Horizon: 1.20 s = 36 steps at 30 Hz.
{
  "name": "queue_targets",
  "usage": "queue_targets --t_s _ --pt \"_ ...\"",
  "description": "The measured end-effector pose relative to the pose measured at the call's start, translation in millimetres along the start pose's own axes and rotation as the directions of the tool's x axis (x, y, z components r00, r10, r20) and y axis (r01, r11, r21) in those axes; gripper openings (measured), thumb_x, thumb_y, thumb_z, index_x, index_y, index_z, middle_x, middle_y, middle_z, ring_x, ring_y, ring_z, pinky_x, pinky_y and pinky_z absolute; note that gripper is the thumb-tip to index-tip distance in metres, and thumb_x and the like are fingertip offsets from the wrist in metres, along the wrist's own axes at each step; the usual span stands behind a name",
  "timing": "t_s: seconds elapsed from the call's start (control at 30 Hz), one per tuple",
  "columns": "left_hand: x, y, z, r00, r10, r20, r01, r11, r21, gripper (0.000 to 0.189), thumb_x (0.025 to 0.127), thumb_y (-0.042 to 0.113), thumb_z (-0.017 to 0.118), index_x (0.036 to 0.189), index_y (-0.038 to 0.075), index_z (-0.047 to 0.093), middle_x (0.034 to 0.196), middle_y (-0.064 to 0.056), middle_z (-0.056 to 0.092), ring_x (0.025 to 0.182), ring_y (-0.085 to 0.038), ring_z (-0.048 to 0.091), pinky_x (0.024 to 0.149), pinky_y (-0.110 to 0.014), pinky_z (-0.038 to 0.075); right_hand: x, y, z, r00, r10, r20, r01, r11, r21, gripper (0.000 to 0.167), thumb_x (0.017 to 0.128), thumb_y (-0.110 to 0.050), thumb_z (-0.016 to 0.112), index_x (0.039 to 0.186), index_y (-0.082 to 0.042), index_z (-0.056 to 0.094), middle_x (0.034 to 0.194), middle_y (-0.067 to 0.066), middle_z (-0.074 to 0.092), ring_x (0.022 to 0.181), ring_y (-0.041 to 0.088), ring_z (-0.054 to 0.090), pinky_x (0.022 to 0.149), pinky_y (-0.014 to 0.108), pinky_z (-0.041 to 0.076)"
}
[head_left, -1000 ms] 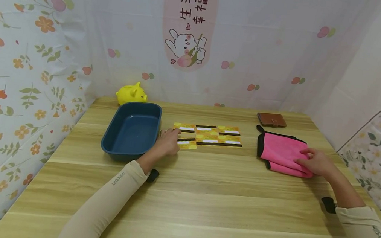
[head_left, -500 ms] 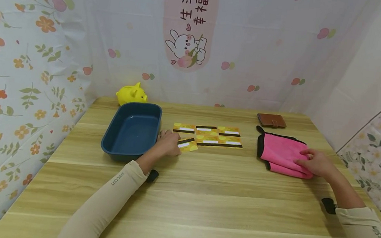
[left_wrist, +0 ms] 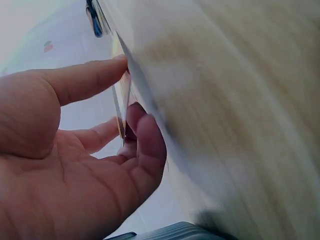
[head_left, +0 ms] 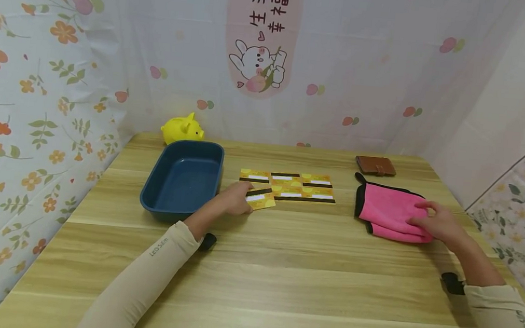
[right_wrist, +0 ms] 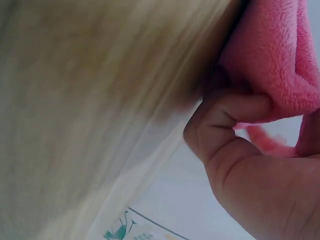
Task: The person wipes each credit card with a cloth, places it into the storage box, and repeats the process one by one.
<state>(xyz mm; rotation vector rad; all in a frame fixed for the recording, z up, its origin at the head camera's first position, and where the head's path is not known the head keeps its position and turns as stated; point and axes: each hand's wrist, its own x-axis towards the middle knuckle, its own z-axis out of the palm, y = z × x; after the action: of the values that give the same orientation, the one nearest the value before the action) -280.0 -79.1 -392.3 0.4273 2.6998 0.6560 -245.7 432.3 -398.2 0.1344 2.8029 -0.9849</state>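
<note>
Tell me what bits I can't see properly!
Head view: left end of the card, hidden by the left hand.
Right wrist view: cloth, cut off by the right edge.
Head view: big writing, cut off by the top edge.
Head view: inside the wallet, hidden by its cover.

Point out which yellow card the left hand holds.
The near-left card, pinched by the left hand; it alone is slanted, while the other five cards lie roughly straight.

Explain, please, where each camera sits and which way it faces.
Head: head-worn, facing forward and down at a wood-grain table; left hand, right hand, beige sleeves show.
Left wrist: wrist-worn, facing its hand holding a yellow rectangular card.
Right wrist: wrist-worn, facing its hand gripping pink plush cloth.
Head and right wrist share the cloth.
</note>
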Motion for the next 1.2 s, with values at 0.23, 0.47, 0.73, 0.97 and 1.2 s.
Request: queue_targets --t_s 0.23,0.47,0.73,0.97,1.2 --pt "2.4 -3.0 -4.6 0.999 0.049 0.018 -0.049 0.999 -0.011 0.073 0.088 0.017 0.075 0.145 -0.011 0.039 0.147 -0.026 0.044 0.135 -0.039 0.043 0.107 -0.045 0.042 0.0 1.2 0.2 0.999 -0.026 0.019 0.025 0.999 0.029 0.064 0.099 -0.034 0.06 0.139 0.011 0.039 0.145 0.046 0.023 0.132 0.058 0.03 0.094 0.046 0.049" --pt "-2.1 -3.0 -6.8 0.997 0.071 0.001 -0.071 0.996 -0.045 0.073 0.089 0.019 0.075 0.147 -0.006 0.039 0.148 -0.021 0.046 0.124 -0.035 0.054 0.098 -0.043 0.049 -0.8 0.7 3.5 0.996 -0.08 -0.025 0.084 0.984 0.159 0.059 0.102 -0.031 0.056 0.14 0.011 0.039 0.134 0.038 0.042 0.084 0.004 0.055 0.065 0.02 0.05" --pt "-10.1 -0.1 -5.6 0.996 0.072 -0.049 -0.079 0.983 -0.166 0.072 0.088 0.025 0.077 0.146 -0.001 0.043 0.144 -0.018 0.051 0.11 -0.03 0.061 0.092 -0.043 0.051 -5.1 -10.9 5.7 0.985 -0.068 -0.156 0.109 0.957 0.27 0.049 0.099 -0.03 0.061 0.136 0.0 0.049 0.106 -0.005 0.055 0.074 0.001 0.055 0.057 0.024 0.051" --pt "-13.9 0.4 -7.3 0.989 0.1 -0.109 -0.125 0.958 -0.258 0.07 0.085 0.028 0.078 0.142 0.002 0.047 0.132 -0.016 0.058 0.097 -0.024 0.063 0.082 -0.038 0.054 -12.0 -26.5 2.5 0.983 -0.078 -0.164 0.152 0.848 0.507 0.031 0.096 -0.019 0.067 0.126 -0.021 0.059 0.093 -0.021 0.061 0.072 0.001 0.058 0.058 0.019 0.052" --pt "-17.1 4.3 -8.1 0.97 0.163 -0.178 -0.221 0.898 -0.382 0.066 0.083 0.023 0.08 0.138 0.003 0.05 0.098 -0.011 0.064 0.081 -0.021 0.063 0.065 -0.031 0.052 -21.3 -50.7 6.5 0.982 -0.076 -0.171 0.171 0.737 0.654 0.034 0.094 -0.015 0.07 0.126 -0.017 0.058 0.098 -0.013 0.061 0.072 0.003 0.06 0.059 0.018 0.053"
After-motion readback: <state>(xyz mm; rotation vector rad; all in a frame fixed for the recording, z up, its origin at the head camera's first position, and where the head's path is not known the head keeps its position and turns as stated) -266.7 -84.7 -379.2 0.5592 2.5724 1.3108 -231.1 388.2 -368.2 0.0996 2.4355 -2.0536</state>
